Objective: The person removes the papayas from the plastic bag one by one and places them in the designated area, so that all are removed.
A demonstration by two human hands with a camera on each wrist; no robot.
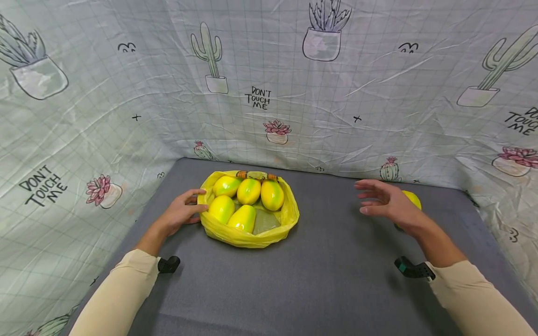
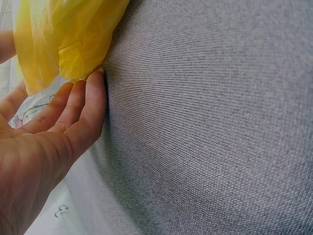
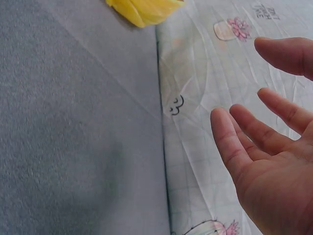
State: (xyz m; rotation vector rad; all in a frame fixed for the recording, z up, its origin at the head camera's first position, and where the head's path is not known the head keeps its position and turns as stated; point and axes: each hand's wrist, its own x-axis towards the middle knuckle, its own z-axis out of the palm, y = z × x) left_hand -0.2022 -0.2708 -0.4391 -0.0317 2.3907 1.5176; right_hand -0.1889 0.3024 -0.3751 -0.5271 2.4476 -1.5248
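A yellow plastic bag (image 1: 241,238) sits on the grey table with its top wide open and its rim rolled down. Inside it lie several shiny yellow-green mangoes (image 1: 272,195). At the bag's left side my left hand (image 1: 180,214) holds the rim, with thumb and forefinger lapping over the edge; in the left wrist view, other fingertips (image 2: 95,93) touch the bag low on its outside. My right hand (image 1: 388,201) hovers over the table's right side, fingers spread and holding nothing. Another yellow fruit (image 1: 413,199) lies behind it, partly hidden by the hand.
The grey table (image 1: 311,280) meets a hanging cloth (image 1: 294,107) printed with cacti at its back and sides. A small orange-brown patterned piece (image 1: 241,174) shows at the bag's back rim. Each wrist wears a black band (image 1: 169,264).
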